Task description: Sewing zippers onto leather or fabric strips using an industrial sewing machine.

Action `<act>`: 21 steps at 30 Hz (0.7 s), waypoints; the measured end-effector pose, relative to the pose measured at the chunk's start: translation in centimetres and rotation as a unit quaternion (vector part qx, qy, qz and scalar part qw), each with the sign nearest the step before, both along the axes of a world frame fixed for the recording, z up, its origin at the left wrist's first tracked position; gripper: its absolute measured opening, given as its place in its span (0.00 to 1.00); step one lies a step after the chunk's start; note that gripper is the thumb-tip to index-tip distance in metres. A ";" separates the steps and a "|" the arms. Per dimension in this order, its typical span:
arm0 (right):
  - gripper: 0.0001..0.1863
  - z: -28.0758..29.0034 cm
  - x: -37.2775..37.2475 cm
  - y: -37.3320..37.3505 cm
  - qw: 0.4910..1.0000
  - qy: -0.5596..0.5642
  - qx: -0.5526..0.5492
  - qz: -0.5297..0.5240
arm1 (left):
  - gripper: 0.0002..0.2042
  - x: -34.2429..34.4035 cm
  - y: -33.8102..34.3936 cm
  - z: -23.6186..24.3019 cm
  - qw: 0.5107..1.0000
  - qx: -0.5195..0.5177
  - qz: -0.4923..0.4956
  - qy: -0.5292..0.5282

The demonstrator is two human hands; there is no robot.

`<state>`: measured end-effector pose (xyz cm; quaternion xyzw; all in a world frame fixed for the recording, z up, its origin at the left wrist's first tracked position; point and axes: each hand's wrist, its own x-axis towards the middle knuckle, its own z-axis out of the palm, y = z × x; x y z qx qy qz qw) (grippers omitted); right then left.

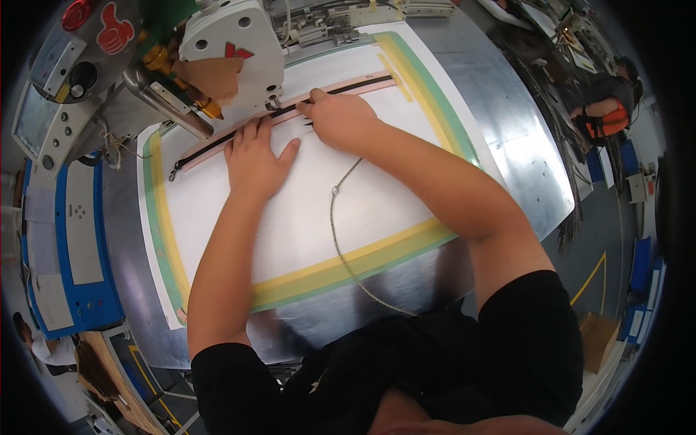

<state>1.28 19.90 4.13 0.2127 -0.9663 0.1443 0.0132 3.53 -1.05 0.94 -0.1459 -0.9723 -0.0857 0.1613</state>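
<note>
- The left hand [257,159] lies flat and spread, its fingertips on the lower edge of a long, narrow, pale pink strip with a black zipper [367,85] along it, thumb held out to the side.
- The right hand [339,119] is curled, its fingertips on the same strip; a small dark tool with pointed tips [308,123] pokes out beneath it, mostly hidden in the grip.
- The strip runs aslant beyond both hands, passing just below the white sewing machine head [232,61]; a dark metal zipper pull [174,174] hangs at its left end.
- A thin grey-green cord [334,232] runs from beneath the right forearm toward the person's black clothing.
- Under these lies a white sheet [304,225] bordered with yellow and green tape [341,266], on a shiny metal tabletop [533,177].
- Left of the machine stands a grey control panel [61,130].
- Far right, a co-worker in dark clothing [609,98] shows beside an orange object [614,123].
</note>
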 end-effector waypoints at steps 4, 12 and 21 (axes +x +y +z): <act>0.23 -0.1 -0.1 3.0 0.998 0.007 0.032 -0.049 | 0.32 0.2 -1.1 0.5 1.000 0.001 0.002 -0.008; 0.23 0.6 -0.1 3.6 0.996 -0.001 0.058 -0.064 | 0.33 0.7 -1.7 0.6 1.000 -0.004 0.005 -0.005; 0.18 0.0 0.2 1.1 0.998 0.004 0.037 -0.044 | 0.38 0.0 1.4 0.6 0.999 0.011 -0.017 -0.046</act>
